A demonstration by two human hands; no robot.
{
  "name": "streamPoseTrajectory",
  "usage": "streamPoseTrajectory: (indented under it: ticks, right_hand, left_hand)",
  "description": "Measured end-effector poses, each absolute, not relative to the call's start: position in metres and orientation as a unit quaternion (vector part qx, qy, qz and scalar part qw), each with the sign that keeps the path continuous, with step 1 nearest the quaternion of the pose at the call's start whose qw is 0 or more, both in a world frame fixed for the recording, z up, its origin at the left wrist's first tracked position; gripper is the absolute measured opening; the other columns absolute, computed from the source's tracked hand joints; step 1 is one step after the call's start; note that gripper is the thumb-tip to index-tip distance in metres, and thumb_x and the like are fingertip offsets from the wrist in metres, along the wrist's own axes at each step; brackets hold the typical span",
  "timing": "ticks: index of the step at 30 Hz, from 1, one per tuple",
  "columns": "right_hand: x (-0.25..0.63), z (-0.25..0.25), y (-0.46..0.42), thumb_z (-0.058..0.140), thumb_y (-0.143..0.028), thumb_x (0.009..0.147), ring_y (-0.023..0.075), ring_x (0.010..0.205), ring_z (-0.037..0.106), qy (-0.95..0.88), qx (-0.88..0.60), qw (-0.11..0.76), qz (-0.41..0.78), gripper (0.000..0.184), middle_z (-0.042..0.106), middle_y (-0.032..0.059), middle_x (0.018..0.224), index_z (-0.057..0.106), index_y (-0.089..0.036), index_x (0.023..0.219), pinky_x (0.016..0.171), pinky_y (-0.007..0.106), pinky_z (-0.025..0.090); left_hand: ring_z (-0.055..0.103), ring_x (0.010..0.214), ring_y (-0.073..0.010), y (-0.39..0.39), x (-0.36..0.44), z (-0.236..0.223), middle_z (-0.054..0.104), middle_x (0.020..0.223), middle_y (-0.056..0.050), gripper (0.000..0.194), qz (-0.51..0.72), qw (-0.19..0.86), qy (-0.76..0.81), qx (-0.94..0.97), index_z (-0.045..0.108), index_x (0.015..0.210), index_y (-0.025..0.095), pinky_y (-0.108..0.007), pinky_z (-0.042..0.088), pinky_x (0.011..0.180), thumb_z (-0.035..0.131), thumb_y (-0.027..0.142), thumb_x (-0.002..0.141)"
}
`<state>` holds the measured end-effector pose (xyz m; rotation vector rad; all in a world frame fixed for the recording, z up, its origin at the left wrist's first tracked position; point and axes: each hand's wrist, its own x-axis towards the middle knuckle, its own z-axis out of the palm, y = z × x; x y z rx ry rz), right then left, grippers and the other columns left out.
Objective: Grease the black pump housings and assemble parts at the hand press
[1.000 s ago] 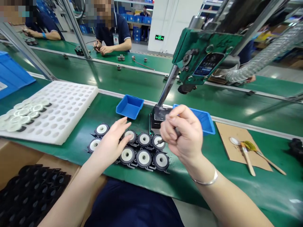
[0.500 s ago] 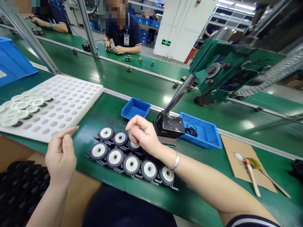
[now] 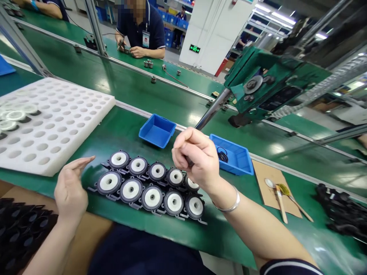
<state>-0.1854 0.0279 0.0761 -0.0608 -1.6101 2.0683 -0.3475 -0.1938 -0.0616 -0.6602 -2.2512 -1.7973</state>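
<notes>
Two rows of black round parts with white discs (image 3: 151, 198) and side tabs lie on the green table. My left hand (image 3: 71, 187) is off the left end of these rows, fingers stretched and together, holding nothing that I can see. Over the right end of the back row is my right hand (image 3: 196, 154), its fingers curled closed. A dark spot shows between them, but what it is I cannot make out. A bracelet circles the right wrist. The right hand covers part of the back row and the base of the green-headed machine (image 3: 258, 84).
At left lies a white foam tray (image 3: 64, 131) with round holes and several pale discs. Behind the parts stand a small blue bin (image 3: 157, 131) and a longer blue bin (image 3: 237, 158) with black rings. Brushes (image 3: 281, 202) rest on cardboard. A co-worker (image 3: 140, 34) sits across.
My right hand has moved right, away from the middle of the back row, uncovering parts there. The left hand keeps its shape. The view has shifted a little to the right.
</notes>
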Motion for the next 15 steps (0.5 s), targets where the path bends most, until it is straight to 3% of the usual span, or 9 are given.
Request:
streamPoseTrajectory:
  ticks: [8, 15]
  right_hand:
    - [-0.166, 0.041, 0.032, 0.056, -0.018, 0.092, 0.0050, 0.039, 0.034, -0.566, -0.034, 0.261, 0.781, 0.008, 0.043, -0.0084, 0.048, 0.060, -0.015, 0.086, 0.040, 0.017, 0.027]
    - [-0.166, 0.031, 0.033, 0.056, -0.018, 0.087, 0.0043, 0.042, 0.038, -0.605, -0.047, 0.220, 0.764, 0.008, 0.046, -0.0075, 0.050, 0.060, -0.014, 0.081, 0.042, 0.016, 0.031]
  left_hand:
    - [0.072, 0.109, -0.0282, -0.188, -0.353, -0.068, 0.077, 0.107, -0.010, 0.050, -0.696, 0.088, -0.687, -0.189, 0.067, 0.099, 0.017, -0.048, 0.053, 0.106, 0.040, 0.060, 0.099]
    - [0.074, 0.102, -0.0304, -0.186, -0.356, -0.071, 0.077, 0.100, -0.015, 0.060, -0.696, 0.101, -0.691, -0.165, 0.067, 0.096, 0.009, -0.051, 0.055, 0.101, 0.033, 0.059, 0.100]
